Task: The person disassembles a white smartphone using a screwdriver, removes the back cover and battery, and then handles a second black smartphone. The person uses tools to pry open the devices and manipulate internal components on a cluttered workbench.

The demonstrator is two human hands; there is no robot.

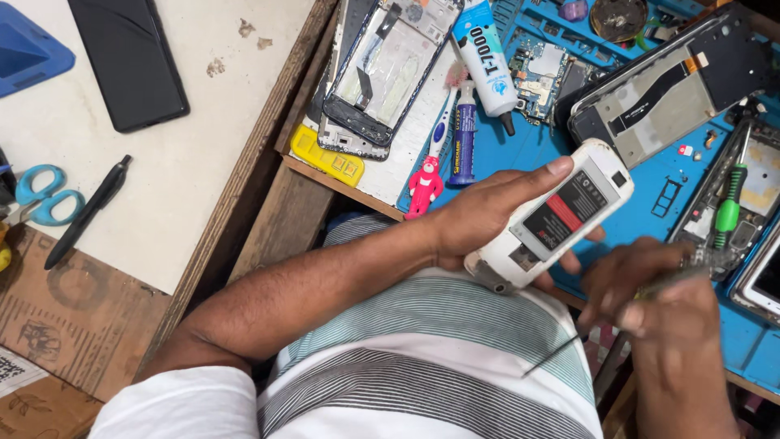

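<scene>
Blue rubbery matting (569, 130) covers our tabletop, ribbed and strewn with opened phone frames. Just below the mat's near edge, our left hand (487, 215) wraps its grip around a white, rounded plastic handset (552, 219); our right hand (650, 293), blurred, pinches a thin metal tool (561, 351).

Black rectangular screen (130, 61) lying dark on the white tabletop at upper left; white glue tube (486, 57) with black lettering and blue emblem on the blue mat; black-and-red rectangular label (566, 211) on the white phone's (552, 219) open back; lit screen corner (764, 280) at right edge.
</scene>
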